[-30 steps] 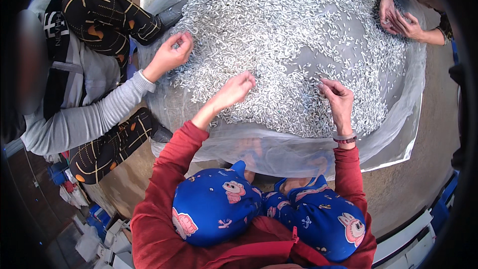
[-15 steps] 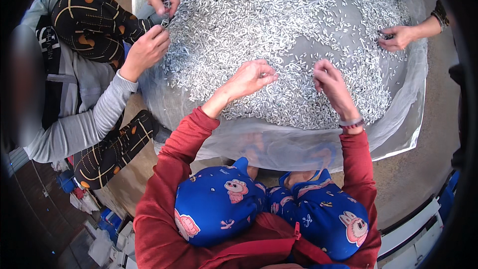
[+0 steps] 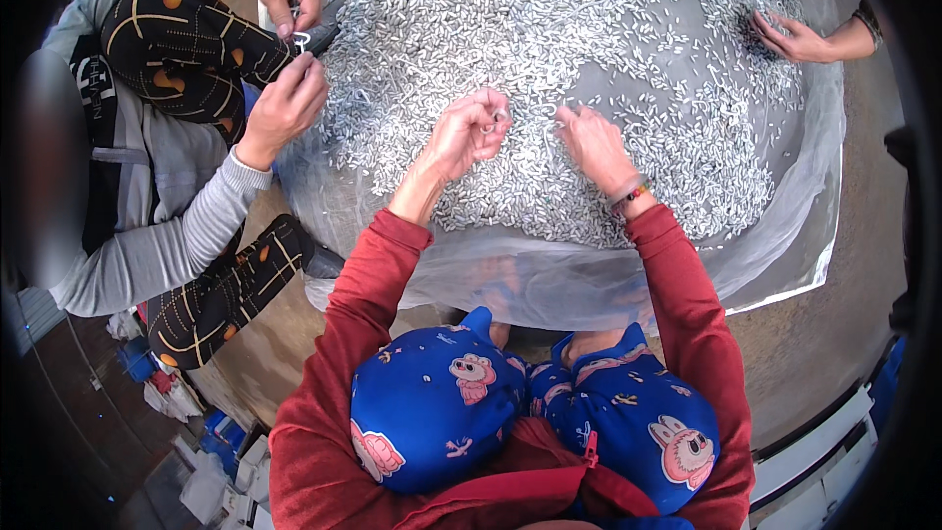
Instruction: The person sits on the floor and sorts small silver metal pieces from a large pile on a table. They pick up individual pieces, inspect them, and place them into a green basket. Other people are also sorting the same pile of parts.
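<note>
A broad heap of small, short silvery pieces (image 3: pixel 422 49), each like a little bent rod or link, spreads before me. My left hand (image 3: pixel 461 137) is raised over its near part, fingers curled, with a small looped silvery piece (image 3: pixel 498 122) pinched at the fingertips. To its right, my right hand (image 3: pixel 599 149) reaches over the heap with the back of the hand up. Its thumb and fingertips are drawn together, slightly blurred; what they grip cannot be made out.
A translucent sheet (image 3: pixel 412 270) lies under the heap. On the left, a co-worker's hands (image 3: pixel 285 103) hold a pale C-shaped link (image 3: pixel 301 39). Another person's hand (image 3: pixel 800 41) touches the heap at the far right. My blue-clad knees (image 3: pixel 442 393) are near the sheet's front edge.
My right hand has moved left, nearer my left hand. The left has turned upward and moved slightly left, its looped piece now visible. The far-right person's hand has moved up and right.
</note>
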`<action>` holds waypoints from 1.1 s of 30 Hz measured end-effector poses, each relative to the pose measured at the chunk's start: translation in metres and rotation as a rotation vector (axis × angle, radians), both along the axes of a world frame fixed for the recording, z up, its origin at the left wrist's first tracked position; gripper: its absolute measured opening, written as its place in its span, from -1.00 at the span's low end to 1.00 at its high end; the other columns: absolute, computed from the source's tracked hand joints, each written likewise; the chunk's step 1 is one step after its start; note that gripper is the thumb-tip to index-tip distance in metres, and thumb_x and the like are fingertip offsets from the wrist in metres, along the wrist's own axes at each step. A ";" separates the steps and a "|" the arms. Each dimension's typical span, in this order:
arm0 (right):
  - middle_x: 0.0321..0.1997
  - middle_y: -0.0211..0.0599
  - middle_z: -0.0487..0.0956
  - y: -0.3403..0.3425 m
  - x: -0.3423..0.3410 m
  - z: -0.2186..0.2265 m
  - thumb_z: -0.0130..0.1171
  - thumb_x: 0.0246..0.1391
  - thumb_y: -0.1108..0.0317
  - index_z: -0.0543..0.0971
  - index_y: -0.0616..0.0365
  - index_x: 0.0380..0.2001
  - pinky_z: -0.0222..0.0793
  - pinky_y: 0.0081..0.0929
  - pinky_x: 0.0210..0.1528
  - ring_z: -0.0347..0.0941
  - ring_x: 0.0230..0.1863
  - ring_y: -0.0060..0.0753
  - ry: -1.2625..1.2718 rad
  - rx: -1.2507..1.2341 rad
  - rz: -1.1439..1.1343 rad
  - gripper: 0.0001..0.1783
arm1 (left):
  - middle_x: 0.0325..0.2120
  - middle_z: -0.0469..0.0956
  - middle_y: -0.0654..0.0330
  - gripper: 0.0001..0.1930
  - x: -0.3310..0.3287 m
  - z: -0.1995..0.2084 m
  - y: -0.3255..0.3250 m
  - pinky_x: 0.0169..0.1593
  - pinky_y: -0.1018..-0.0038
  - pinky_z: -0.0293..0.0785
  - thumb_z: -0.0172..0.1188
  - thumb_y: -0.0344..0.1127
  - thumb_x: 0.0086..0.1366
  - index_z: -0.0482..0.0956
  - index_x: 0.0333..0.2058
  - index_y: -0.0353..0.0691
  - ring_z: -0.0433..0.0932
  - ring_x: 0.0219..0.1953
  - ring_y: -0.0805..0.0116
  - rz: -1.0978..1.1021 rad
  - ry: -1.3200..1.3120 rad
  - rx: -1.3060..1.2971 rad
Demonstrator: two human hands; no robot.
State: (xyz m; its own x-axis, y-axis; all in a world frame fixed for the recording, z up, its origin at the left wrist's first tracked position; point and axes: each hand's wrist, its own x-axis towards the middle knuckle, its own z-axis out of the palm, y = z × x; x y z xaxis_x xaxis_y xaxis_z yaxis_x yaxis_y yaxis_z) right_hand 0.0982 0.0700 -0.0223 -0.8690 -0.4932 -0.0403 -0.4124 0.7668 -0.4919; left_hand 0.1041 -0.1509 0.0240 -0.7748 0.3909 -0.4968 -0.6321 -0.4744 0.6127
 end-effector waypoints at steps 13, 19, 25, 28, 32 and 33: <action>-0.64 -0.62 0.31 0.023 0.011 0.039 -0.12 0.27 0.13 0.44 0.09 -0.39 -0.04 -0.79 -0.67 0.05 -0.69 -0.83 -0.832 -0.756 -0.334 -0.70 | -0.65 0.27 0.43 -0.71 0.009 0.004 0.053 -0.58 0.60 0.15 0.22 -0.16 0.19 0.45 -0.22 -0.21 0.22 -0.62 0.63 -0.285 0.492 -0.657; -0.65 -0.61 0.29 0.034 0.012 0.051 -0.18 0.29 0.11 0.50 0.17 -0.30 -0.07 -0.78 -0.70 0.03 -0.72 -0.80 -1.122 -1.014 -0.509 -0.63 | -0.65 0.35 0.25 -0.74 0.007 0.014 0.057 -0.48 0.49 0.27 0.20 -0.19 0.19 0.51 -0.25 -0.24 0.32 -0.58 0.48 -0.343 0.779 -0.993; -0.68 -0.60 0.28 0.045 0.008 0.063 -0.21 0.26 0.19 0.54 0.23 -0.34 -0.09 -0.78 -0.73 0.00 -0.72 -0.80 -1.236 -1.033 -0.529 -0.61 | -0.51 0.44 0.14 -0.78 0.001 0.036 0.062 -0.42 0.38 0.36 0.16 -0.22 0.20 0.48 -0.26 -0.22 0.44 -0.51 0.28 -0.271 1.006 -1.048; -0.68 -0.60 0.27 0.043 0.009 0.066 -0.22 0.26 0.18 0.54 0.22 -0.34 -0.10 -0.78 -0.73 0.00 -0.72 -0.80 -1.275 -1.001 -0.331 -0.60 | -0.43 0.44 0.14 -0.80 -0.008 0.038 0.069 -0.38 0.33 0.40 0.16 -0.23 0.19 0.49 -0.27 -0.19 0.48 -0.45 0.17 -0.451 1.128 -1.096; -0.60 -0.51 0.40 0.049 0.008 0.069 -0.10 0.24 0.23 0.51 0.22 -0.31 -0.06 -0.79 -0.71 0.11 -0.68 -0.79 -1.278 -1.241 -0.538 -0.71 | -0.40 0.42 0.12 -0.85 -0.014 0.035 0.065 -0.35 0.29 0.43 0.17 -0.29 0.17 0.51 -0.34 -0.22 0.50 -0.41 0.11 -0.400 1.168 -1.159; -0.57 -0.48 0.42 0.050 0.008 0.068 -0.05 0.21 0.28 0.50 0.23 -0.29 -0.04 -0.79 -0.70 0.14 -0.67 -0.79 -1.264 -1.259 -0.569 -0.76 | -0.40 0.45 0.12 -0.86 -0.013 0.035 0.064 -0.37 0.29 0.44 0.17 -0.31 0.17 0.54 -0.34 -0.22 0.52 -0.42 0.12 -0.371 1.180 -1.165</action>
State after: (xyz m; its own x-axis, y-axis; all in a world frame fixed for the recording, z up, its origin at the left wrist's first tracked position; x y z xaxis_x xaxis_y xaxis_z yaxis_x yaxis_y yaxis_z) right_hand 0.1063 0.1200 0.0460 -0.6691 -0.4410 -0.5982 0.7416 -0.3441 -0.5758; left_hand 0.0915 -0.0867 0.0588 -0.8629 0.4940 0.1068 0.4233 0.5909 0.6867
